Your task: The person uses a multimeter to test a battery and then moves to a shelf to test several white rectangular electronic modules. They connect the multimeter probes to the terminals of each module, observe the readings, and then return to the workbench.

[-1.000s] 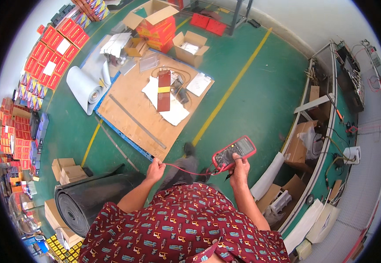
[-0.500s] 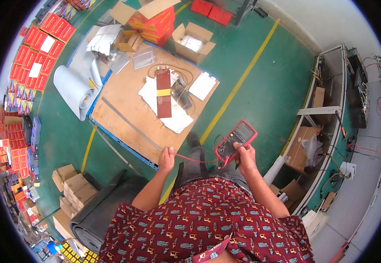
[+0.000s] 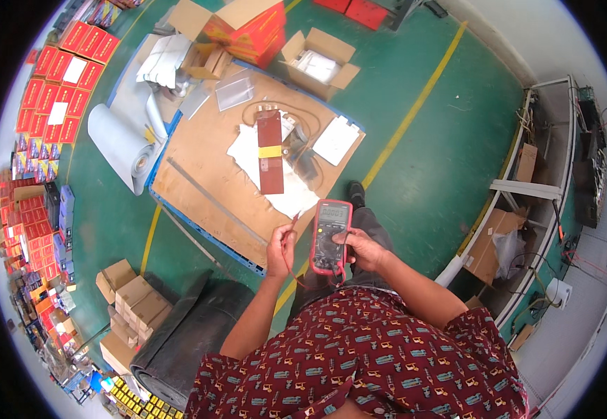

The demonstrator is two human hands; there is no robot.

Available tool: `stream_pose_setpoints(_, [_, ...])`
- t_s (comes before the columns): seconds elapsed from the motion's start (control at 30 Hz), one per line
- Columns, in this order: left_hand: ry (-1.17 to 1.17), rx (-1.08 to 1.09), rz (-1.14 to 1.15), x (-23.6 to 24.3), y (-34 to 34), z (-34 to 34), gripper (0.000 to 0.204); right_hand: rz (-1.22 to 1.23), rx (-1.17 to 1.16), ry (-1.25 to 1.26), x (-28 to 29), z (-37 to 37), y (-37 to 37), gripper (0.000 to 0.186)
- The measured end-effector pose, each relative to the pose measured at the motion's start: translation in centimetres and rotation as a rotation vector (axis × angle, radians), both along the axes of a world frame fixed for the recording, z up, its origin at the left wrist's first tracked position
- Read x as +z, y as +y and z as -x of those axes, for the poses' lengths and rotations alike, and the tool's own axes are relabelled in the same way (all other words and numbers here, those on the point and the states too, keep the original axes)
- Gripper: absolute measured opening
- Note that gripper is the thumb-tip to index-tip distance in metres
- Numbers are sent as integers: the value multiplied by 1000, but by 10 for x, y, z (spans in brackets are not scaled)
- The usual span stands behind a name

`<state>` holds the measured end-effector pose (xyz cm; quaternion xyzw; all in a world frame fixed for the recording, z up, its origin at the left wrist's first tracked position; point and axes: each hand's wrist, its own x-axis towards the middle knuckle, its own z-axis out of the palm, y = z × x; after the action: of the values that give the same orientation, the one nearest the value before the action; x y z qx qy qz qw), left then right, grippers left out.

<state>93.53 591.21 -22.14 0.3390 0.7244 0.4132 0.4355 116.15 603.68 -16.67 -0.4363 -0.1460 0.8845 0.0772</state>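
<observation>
My right hand (image 3: 361,250) grips a red-edged digital multimeter (image 3: 325,246) along its right side, thumb on the front near the dial. The meter stands nearly upright in view, with digits on its grey screen. Just left of it, my left hand (image 3: 280,250) is closed round a test probe (image 3: 294,219) whose tip points up. A thin red lead (image 3: 291,269) runs down from that hand and back to the meter's lower end. Beyond both hands, a brown flat bar with a yellow band (image 3: 271,151) lies on white cloth (image 3: 291,200), beside grey parts partly hidden.
The brown tabletop (image 3: 206,167) with a blue edge carries a metal strip (image 3: 213,197), a clear tray (image 3: 234,93) and white sheets (image 3: 336,140). An open carton (image 3: 319,63) stands behind it. A black roll (image 3: 185,349) is at lower left, a metal rack (image 3: 527,188) at right.
The multimeter has swung left and turned upright, closer to my left hand. My left hand has shifted right and up, the probe now pointing upward. A foot has stepped forward.
</observation>
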Motion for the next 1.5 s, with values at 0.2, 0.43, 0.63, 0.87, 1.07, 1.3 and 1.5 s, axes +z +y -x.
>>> stream_pose_setpoints(0.2, [-390, 53, -135, 19, 26, -45, 24, 162, 130, 153, -23, 9, 44, 31])
stream_pose_setpoints(0.43, [-755, 184, -11, 56, 64, -89, 32, 262, 242, 139, -40, 3, 92, 31])
stream_pose_setpoints(0.63, [-99, -162, 70, 23, 77, -97, 58, 188, 257, 43, -46, -9, 129, 29])
stream_pose_setpoints(0.87, [103, -179, 471, -20, 43, -85, 70, 53, 320, -141, -77, -28, 166, 26])
stream_pose_setpoints(1.07, [109, -57, 721, -76, -6, -39, 82, 43, 315, -193, -102, -32, 178, 25])
stream_pose_setpoints(1.3, [340, 25, 659, -210, 26, 32, 94, -32, 309, -251, -159, -18, 180, 27])
stream_pose_setpoints(1.5, [426, 68, 660, -332, 84, 98, 110, -47, 316, -281, -214, 3, 169, 26])
